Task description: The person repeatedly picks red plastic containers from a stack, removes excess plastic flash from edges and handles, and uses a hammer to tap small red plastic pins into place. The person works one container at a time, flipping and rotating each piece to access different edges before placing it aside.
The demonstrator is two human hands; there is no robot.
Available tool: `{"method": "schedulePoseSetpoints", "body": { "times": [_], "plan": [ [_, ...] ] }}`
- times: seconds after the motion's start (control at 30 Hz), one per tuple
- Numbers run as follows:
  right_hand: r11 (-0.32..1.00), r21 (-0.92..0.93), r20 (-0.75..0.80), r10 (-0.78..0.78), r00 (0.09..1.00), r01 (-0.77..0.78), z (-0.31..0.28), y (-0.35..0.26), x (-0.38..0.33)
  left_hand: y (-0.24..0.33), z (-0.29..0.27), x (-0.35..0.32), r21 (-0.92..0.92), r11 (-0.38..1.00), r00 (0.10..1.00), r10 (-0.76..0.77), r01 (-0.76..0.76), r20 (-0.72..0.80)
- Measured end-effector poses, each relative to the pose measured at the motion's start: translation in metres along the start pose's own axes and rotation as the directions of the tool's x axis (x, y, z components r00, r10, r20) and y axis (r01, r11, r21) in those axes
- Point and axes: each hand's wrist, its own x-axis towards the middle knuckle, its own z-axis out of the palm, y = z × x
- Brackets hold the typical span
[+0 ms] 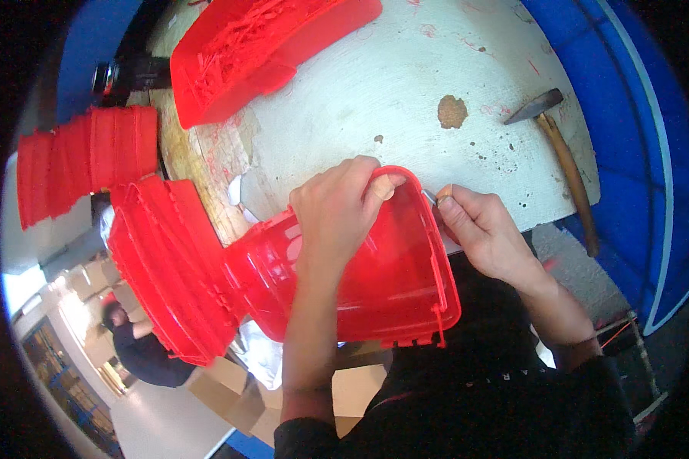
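Observation:
My left hand (337, 206) grips the far rim of a red plastic tub-shaped part (390, 283), thumb inside its corner, holding it tilted against the edge of the worn white worktable (390, 84). My right hand (482, 233) pinches a small metal blade (430, 196) and presses its tip against the tub's right rim. The tub's open side faces me. Its lower edge rests near my dark shirt.
A stack of red plastic parts (168, 260) leans at the left, with more stacked red parts (84, 164) behind. A red tray (253, 53) full of red trimmings lies at the table's back. A wooden-handled hammer (563, 153) lies at the right. A person (142, 348) stands below left.

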Motion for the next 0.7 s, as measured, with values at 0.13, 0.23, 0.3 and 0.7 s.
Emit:
{"method": "schedulePoseSetpoints", "body": {
  "times": [0.13,0.23,0.3,0.7],
  "plan": [
    [0.997,-0.069,0.0,0.021,1.0,-0.021,0.001,-0.002,-0.003,-0.003,0.0,0.0,0.008,1.0,1.0,-0.02,0.02,0.011],
    [0.992,-0.117,-0.004,0.054,0.999,-0.054,0.004,-0.001,-0.01,-0.004,0.001,-0.001,0.024,0.998,0.998,-0.056,0.055,0.025],
    [0.987,-0.139,-0.025,0.075,0.997,-0.077,0.005,0.0,-0.015,-0.005,0.002,-0.001,0.029,0.998,0.998,-0.06,0.059,0.011],
    [0.973,-0.222,-0.005,0.067,0.998,-0.067,0.006,0.014,-0.063,-0.007,0.003,-0.003,0.091,0.995,0.998,-0.041,0.045,-0.042]
  ]
}}
